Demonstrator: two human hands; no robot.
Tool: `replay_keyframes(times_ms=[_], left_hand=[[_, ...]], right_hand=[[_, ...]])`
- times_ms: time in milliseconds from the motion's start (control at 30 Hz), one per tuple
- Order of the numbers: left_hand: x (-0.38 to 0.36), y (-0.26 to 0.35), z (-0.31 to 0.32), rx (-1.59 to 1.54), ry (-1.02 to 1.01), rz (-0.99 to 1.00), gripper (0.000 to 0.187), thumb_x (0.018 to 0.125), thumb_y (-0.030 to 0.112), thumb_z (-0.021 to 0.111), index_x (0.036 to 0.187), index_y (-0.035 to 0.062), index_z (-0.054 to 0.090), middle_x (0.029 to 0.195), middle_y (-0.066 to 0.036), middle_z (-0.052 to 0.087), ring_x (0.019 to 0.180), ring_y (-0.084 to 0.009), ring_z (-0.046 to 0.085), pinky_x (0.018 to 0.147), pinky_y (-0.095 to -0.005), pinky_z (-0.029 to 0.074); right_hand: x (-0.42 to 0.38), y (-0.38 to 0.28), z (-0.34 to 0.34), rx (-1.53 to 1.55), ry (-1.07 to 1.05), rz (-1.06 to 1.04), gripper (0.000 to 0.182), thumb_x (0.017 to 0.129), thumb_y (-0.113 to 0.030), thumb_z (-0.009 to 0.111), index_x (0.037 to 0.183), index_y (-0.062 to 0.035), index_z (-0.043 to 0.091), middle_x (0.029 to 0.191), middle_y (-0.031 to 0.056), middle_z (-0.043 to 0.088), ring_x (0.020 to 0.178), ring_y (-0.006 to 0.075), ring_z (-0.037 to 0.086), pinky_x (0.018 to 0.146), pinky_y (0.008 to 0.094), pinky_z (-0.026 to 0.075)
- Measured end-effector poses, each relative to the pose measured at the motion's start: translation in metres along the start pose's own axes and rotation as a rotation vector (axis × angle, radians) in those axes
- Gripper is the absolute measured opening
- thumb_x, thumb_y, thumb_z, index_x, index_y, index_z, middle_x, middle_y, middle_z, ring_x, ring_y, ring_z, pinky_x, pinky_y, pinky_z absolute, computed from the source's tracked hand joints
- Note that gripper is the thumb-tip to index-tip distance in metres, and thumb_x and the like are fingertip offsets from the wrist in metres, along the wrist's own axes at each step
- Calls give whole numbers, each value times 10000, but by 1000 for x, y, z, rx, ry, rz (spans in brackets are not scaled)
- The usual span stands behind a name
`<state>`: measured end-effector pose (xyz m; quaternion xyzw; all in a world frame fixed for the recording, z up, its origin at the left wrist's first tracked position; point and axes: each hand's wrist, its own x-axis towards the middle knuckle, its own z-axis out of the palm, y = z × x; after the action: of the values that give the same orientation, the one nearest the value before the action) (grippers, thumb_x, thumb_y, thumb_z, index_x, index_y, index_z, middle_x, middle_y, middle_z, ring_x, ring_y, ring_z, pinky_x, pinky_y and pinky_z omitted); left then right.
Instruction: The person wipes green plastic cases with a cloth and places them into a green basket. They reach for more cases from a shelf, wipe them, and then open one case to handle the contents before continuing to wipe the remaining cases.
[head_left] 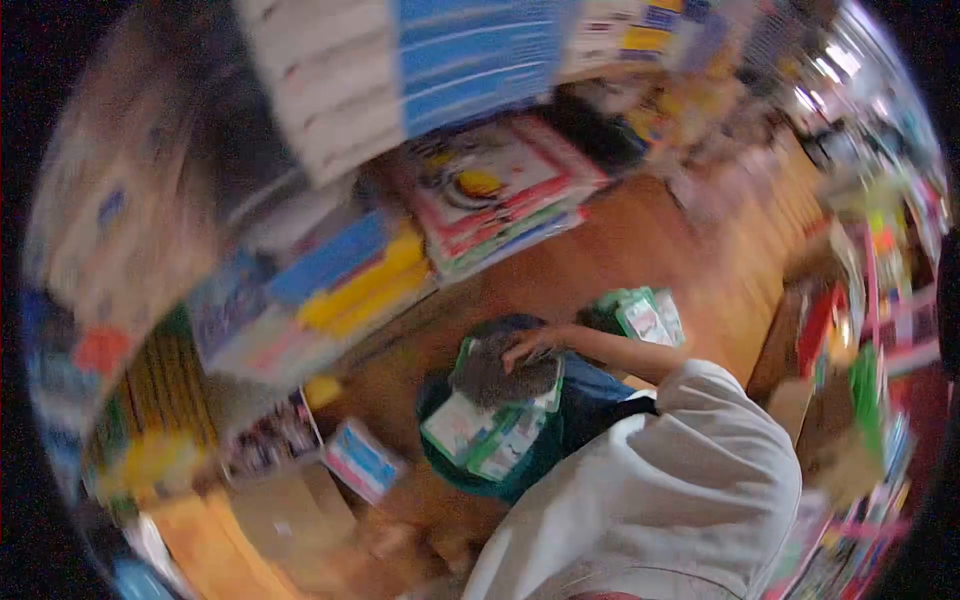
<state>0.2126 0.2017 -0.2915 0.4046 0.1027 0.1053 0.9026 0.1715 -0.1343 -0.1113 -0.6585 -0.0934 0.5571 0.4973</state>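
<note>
Right hand (535,345) on dull grey cloth (485,375), fingers bent; can't tell if gripping. Cloth lies over flat, rectangular green-white booklets (458,428) atop rounded teal support (518,483). Left hand indistinct, grip unclear.

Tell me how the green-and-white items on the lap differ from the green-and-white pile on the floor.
The lap items lie partly under a dark grey thing, with the right hand over it; the floor pile has no hand on it. The lap items spread wider in view, while the floor pile looks more compact. Both show green and white; blur hides the print.
</note>
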Motion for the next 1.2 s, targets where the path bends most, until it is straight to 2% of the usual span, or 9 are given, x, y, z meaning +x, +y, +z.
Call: replay_keyframes(times_ms=[233,300,400,500,867,933,1000,1133,1200], left_hand=[[64,35,17,69,-332,-320,658,920,524,465,1373,55,383,1395,-112,420,1262,-251,416,1078,-407,300],[69,45,7,87,-369,-391,662,920,530,459,1376,57,379,1399,-112,416,1266,-252,412,1080,-408,296],[55,51,-26,94,-381,-481,669,920,539,449,1381,61,373,1405,-111,409,1272,-253,406,1085,-410,290],[32,51,-44,98,-378,-541,676,920,548,439,1386,65,367,1411,-110,403,1278,-255,400,1089,-412,284],[-94,83,-10,133,-384,-740,701,920,581,402,1405,78,346,1431,-106,379,1299,-260,377,1105,-419,262],[-120,97,-9,140,-359,-767,706,920,587,395,1409,80,342,1435,-105,374,1303,-261,373,1108,-420,258],[-157,120,-25,152,-293,-797,710,920,593,389,1412,83,338,1439,-104,370,1307,-262,369,1110,-422,254],[-223,171,-41,122,-151,-767,720,920,605,375,1419,87,330,1446,-103,361,1314,-264,361,1116,-424,246],[-228,185,-13,197,-110,-675,788,891,667,362,1439,104,302,1465,-75,343,1318,-260,354,1108,-419,251]], right_hand=[[84,43,26,-89,-198,-593,555,800,-572,641,1028,-67,673,1134,92,593,1042,208,513,883,367,408],[68,9,46,-89,-156,-215,499,830,-520,632,1020,-61,674,1107,89,607,1004,206,535,866,375,419],[66,-11,77,-55,-45,-170,459,845,-475,630,1019,-53,679,1046,85,636,955,193,564,824,354,441],[85,11,102,-54,277,-193,405,851,-428,635,974,-45,688,973,69,658,889,175,586,775,331,460],[87,40,127,290,255,-430,390,852,-412,646,916,-29,687,954,57,648,916,164,577,801,328,459],[116,67,117,270,307,-302,645,739,-491,734,1179,-50,567,1113,74,605,1040,168,535,846,364,465],[54,29,135,279,220,-268,683,740,-519,719,1213,-54,554,1146,81,599,1068,164,520,856,374,458],[54,35,130,270,363,-363,506,785,-430,697,1124,-62,626,1016,37,654,928,143,582,824,323,469],[-6,-17,152,310,465,-392,353,774,-352,711,899,-23,676,966,68,650,914,169,583,800,299,456]])
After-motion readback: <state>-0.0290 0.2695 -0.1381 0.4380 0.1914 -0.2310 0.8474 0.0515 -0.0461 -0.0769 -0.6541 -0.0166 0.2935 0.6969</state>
